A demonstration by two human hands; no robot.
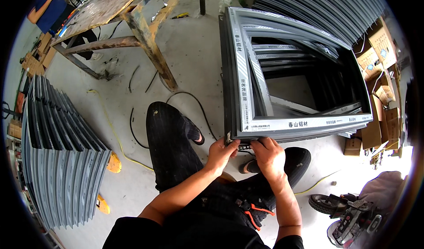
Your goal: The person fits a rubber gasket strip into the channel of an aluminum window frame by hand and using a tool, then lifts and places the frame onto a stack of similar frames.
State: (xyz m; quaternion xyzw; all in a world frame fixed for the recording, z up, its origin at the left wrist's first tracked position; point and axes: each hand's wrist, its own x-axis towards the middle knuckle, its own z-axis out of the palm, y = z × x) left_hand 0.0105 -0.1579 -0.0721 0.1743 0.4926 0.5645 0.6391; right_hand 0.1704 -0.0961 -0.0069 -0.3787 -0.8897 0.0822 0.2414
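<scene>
A stack of dark grey window frames [300, 124] with printed white protective film stands in front of me, to the right. At its near left corner, just under the lower edge, a small dark metal fitting [244, 147] shows between my hands. My left hand [221, 155] is closed, with thumb and fingers pinching at the fitting's left end by the corner. From the other side my right hand [270, 157] is closed too, its fingertips bent against the fitting's right end and the frame's edge. The fingers cover part of the fitting, so its exact kind is hidden.
A worn metal worktable [145, 37] stands at the upper left. Stacked grey profiles [66, 174] lie left on a yellow-footed support; more profiles [318, 6] lie far right. Cardboard boxes [382, 121] and a small-wheeled vehicle [349, 209] are right. Orange-handled pliers [254, 216] rest at my waist.
</scene>
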